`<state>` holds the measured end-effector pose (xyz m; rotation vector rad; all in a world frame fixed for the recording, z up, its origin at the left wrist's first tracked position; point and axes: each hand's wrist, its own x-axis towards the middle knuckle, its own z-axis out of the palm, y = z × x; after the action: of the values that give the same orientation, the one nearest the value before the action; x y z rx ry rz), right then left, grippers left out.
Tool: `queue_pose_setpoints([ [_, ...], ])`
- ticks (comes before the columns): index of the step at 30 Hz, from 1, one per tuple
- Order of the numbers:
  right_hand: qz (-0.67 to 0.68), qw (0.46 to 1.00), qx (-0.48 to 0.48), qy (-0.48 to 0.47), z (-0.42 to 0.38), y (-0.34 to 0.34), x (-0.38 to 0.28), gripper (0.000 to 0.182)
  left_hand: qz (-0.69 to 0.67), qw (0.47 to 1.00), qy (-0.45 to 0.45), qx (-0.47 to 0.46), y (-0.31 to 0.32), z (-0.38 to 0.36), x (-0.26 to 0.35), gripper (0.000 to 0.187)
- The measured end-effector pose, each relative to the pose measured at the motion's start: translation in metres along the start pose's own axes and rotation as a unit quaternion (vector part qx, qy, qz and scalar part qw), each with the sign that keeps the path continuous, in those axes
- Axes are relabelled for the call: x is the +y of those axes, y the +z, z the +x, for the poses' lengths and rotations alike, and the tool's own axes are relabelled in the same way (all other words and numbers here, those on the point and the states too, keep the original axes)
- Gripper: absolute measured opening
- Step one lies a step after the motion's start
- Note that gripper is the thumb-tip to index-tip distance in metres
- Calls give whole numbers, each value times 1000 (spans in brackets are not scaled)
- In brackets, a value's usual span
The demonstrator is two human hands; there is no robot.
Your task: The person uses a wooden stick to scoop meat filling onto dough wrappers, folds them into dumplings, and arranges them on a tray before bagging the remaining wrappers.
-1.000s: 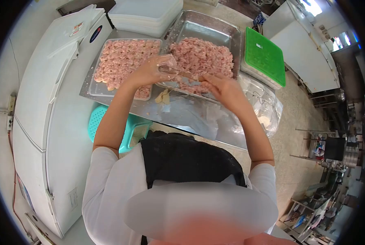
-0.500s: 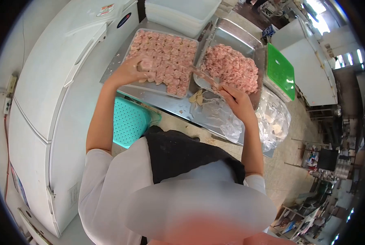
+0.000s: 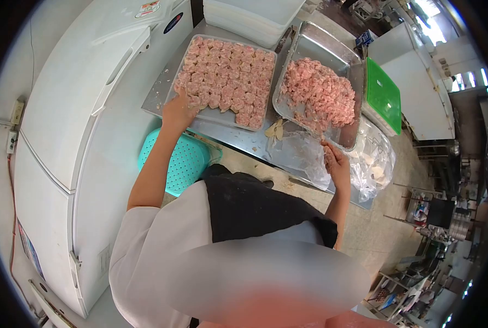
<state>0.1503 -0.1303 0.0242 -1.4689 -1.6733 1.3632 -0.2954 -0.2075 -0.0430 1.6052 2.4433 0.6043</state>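
While the left hand (image 3: 179,110) reaches the dumplings (image 3: 222,74), the right (image 3: 330,148) has withdrawn.

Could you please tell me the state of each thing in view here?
Shallow tray: uncovered, mostly filled, near strip partly bare
Metal pan: uncovered, partly filled
Minced meat: heaped
Green lid: on its container
Fridge: doors shut
Clear bag: crumpled
Left hand: at tray's edge
Right hand: fingers curled

1. This is a food-preparation kitchen.
2. A metal tabletop (image 3: 236,143) carries a tray (image 3: 215,115) of rowed meat portions (image 3: 227,74) and a metal pan (image 3: 321,42) of minced meat (image 3: 321,93).
3. A tall white appliance (image 3: 58,104) stands left; cluttered metal racks (image 3: 410,208) stand right.
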Motion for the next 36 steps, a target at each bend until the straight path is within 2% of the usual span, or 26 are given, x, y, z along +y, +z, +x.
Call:
queue_pose_setpoints([
  [3, -10, 999, 27, -45, 5, -10, 9, 24, 3, 1000, -20, -13, 5, 6, 3, 69],
  [8, -14, 999, 15, -25, 7, -28, 9, 24, -39, 998, -39, 30, 34, 28, -13, 75],
  [10, -29, 999, 3, -17, 16, -40, 17, 25, -35, 998, -14, 40, 49, 29, -37, 78],
  [12, -212, 963, -18, -166, 39, -58, 25, 26, -50, 998, 29, 36, 47, 31, -36, 83],
  [14, -329, 936, -53, -117, 58, -89, 12, 29, -63, 996, 57, 13, 15, 20, -9, 86],
  [15, -325, 938, -45, -110, 69, -104, 1, 29, -23, 999, 16, -27, -1, 14, 7, 82],
  [16, -456, 882, -46, -106, 82, -116, -11, 32, 19, 997, -27, -64, -8, 11, 21, 78],
  [17, -579, 808, -49, -99, 87, -124, -14, 35, 21, 997, -20, -66, 1, 9, 32, 78],
  [18, -577, 810, -47, -97, 89, -124, -5, 35, 35, 999, 34, 17, 15, 6, 40, 73],
  [19, -585, 794, -60, -153, 93, -117, 8, 35, 49, 990, 85, 101, 11, 0, 70, 67],
  [20, -590, 776, -74, -210, 96, -112, 18, 36, -100, 989, 92, 65, 12, -11, 106, 52],
  [22, -590, 768, -95, -230, 80, -100, 12, 34, -266, 958, 109, -18, 29, -31, 172, 40],
  [24, -590, 758, -118, -253, 80, -116, 1, 32, -193, 955, 219, -54, 76, -41, 196, 32],
  [27, -612, 746, -130, -227, 108, -141, -6, 27, -220, 945, 220, -105, 110, -69, 242, 27],
  [29, -547, 752, -104, -352, 121, -133, 3, 23, -174, 954, 214, -118, 122, -79, 256, 22],
  [30, -544, 751, -110, -357, 117, -119, 14, 23, -172, 956, 206, -116, 128, -81, 254, 22],
  [32, -456, 798, -148, -366, 100, -91, 41, 23, -76, 987, 137, 38, 139, -77, 237, 20],
  [33, -454, 796, -153, -371, 104, -92, 46, 23, -73, 988, 131, 41, 142, -71, 228, 20],
  [35, -447, 783, -163, -401, 112, -95, 53, 24, -21, 989, 87, 121, 147, -64, 212, 20],
  [36, -443, 782, -168, -405, 119, -100, 54, 24, -16, 989, 81, 122, 149, -60, 210, 20],
])
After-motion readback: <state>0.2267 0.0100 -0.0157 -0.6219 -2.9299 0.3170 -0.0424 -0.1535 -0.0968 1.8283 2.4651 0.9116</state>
